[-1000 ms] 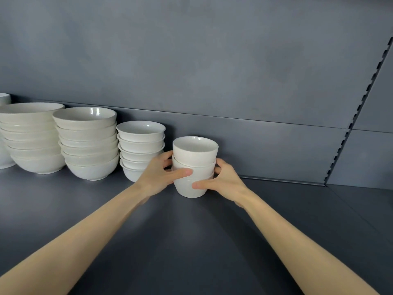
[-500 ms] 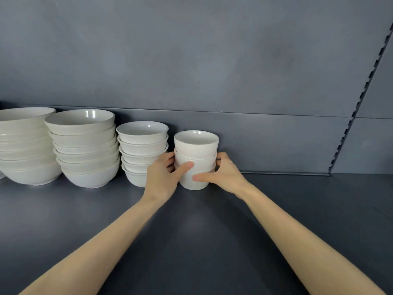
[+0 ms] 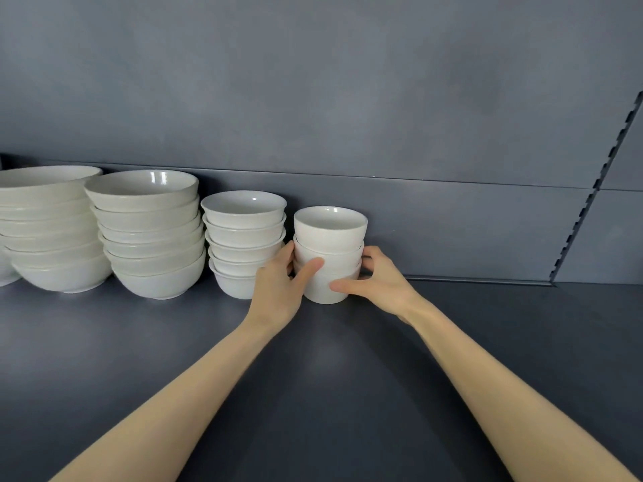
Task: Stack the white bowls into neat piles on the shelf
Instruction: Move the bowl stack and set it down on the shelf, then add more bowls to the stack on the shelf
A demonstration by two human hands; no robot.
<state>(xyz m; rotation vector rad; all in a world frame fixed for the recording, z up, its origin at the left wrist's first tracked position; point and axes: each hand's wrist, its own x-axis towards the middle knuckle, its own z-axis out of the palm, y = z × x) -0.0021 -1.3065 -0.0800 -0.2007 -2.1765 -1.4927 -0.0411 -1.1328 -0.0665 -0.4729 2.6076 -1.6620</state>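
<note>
A short pile of three small, deep white bowls (image 3: 330, 231) stands on the dark grey shelf (image 3: 313, 377) near the back wall. My left hand (image 3: 278, 290) grips its left side, thumb across the front. My right hand (image 3: 375, 283) grips its right side, thumb on the lowest bowl. To the left stand three more piles: several small bowls (image 3: 243, 234), several medium bowls (image 3: 149, 231), and several wide bowls (image 3: 45, 224) at the frame's left edge.
The grey back wall (image 3: 348, 99) rises right behind the piles. A slotted upright rail (image 3: 591, 189) runs down the wall at the right. Bare shelf surface spreads right of the held pile.
Both hands pushed the three-bowl pile back toward the wall and closer to the neighbouring small-bowl pile. The grip on it is unchanged.
</note>
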